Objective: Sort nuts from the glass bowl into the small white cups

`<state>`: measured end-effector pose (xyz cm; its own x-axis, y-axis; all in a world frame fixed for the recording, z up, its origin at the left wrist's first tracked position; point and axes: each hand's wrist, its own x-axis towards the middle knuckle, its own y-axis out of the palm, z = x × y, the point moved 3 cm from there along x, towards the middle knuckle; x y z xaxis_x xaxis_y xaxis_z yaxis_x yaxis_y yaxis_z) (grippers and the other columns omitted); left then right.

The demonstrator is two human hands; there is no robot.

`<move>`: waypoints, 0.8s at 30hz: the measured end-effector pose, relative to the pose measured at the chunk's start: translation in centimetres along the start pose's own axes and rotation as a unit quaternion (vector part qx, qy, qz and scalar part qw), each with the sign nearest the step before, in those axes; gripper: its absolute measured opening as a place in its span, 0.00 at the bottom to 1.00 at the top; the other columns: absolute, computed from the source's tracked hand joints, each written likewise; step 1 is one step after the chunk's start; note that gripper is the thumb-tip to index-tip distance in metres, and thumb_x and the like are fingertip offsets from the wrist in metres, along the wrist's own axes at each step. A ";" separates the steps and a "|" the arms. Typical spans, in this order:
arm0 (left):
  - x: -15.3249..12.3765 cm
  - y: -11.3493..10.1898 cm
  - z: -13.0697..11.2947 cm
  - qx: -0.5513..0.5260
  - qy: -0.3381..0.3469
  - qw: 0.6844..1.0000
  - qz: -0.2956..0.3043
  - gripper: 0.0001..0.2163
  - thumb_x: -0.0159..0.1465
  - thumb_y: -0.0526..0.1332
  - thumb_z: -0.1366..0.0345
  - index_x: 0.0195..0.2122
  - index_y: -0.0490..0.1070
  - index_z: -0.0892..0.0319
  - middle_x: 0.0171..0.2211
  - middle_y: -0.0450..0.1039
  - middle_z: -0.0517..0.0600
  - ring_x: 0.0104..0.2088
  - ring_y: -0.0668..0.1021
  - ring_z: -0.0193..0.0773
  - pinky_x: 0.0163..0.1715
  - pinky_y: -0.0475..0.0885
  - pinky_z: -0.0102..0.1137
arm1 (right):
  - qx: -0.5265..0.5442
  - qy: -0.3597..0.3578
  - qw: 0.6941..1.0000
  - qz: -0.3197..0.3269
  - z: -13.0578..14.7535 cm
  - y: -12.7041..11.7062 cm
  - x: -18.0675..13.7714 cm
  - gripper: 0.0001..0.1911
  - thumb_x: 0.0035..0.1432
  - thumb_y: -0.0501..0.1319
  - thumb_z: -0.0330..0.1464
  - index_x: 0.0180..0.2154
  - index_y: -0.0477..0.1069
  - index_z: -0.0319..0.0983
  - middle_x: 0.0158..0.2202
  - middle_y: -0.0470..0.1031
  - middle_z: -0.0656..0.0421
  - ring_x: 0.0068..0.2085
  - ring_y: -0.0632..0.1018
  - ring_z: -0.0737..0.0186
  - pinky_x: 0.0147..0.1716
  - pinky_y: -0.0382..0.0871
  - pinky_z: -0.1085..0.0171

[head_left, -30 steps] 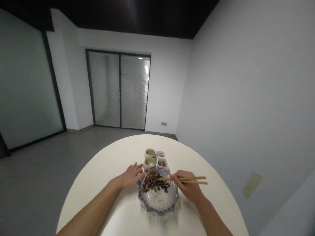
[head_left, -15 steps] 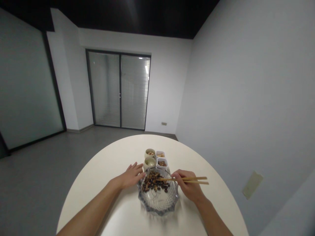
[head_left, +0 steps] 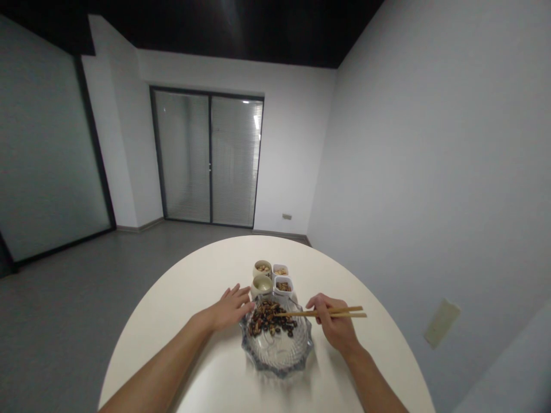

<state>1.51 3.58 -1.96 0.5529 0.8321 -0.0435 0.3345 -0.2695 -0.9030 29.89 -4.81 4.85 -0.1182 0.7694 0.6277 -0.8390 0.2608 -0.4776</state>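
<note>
A cut-glass bowl (head_left: 278, 361) sits on the round white table (head_left: 193, 287), with a pile of dark and tan nuts (head_left: 271, 321) in its far half. My right hand (head_left: 333, 324) grips a pair of wooden chopsticks (head_left: 340, 313), whose tips reach left over the nuts. My left hand (head_left: 230, 307) lies flat on the table, fingers spread, touching the bowl's left rim.
Just beyond the bowl stand two round cups (head_left: 262, 284) and two small square white dishes (head_left: 283, 285), each holding nuts or seeds. The table's right edge lies close to a white wall. Glass sliding doors and grey floor are further back.
My right hand has slid a little to the right along the chopsticks, whose tips stay over the nuts. My left hand has not moved.
</note>
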 end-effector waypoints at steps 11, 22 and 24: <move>0.3 0.3 0.6 0.000 0.007 1.000 0.000 0.28 0.73 0.40 0.42 0.63 0.64 0.49 0.70 0.47 0.51 0.69 0.45 0.57 0.64 0.40 0.55 | 0.027 -0.013 0.998 -0.064 0.7 -0.4 0.0 0.29 0.69 0.49 0.46 0.23 0.75 0.39 0.16 0.69 0.60 0.19 0.71 0.63 0.20 0.64 0.66; 0.3 0.4 0.3 0.007 0.009 1.000 0.000 0.28 0.73 0.39 0.43 0.62 0.65 0.50 0.70 0.47 0.51 0.69 0.45 0.57 0.64 0.41 0.55 | -0.003 -0.017 0.994 -0.104 0.2 0.2 -0.3 0.25 0.69 0.50 0.44 0.28 0.78 0.39 0.20 0.74 0.59 0.23 0.76 0.61 0.25 0.69 0.65; 0.3 0.3 0.2 0.006 0.007 1.000 0.001 0.28 0.73 0.39 0.43 0.62 0.65 0.51 0.70 0.47 0.52 0.69 0.45 0.57 0.64 0.41 0.55 | -0.004 -0.016 0.995 -0.102 0.1 0.5 -0.3 0.25 0.69 0.51 0.44 0.29 0.78 0.39 0.21 0.75 0.58 0.24 0.77 0.61 0.26 0.69 0.65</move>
<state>1.66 3.80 -2.34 0.5646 0.8244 -0.0385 0.3238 -0.2642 -0.9085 29.47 -4.97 4.52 0.0371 0.6814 0.7310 -0.8427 0.4145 -0.3436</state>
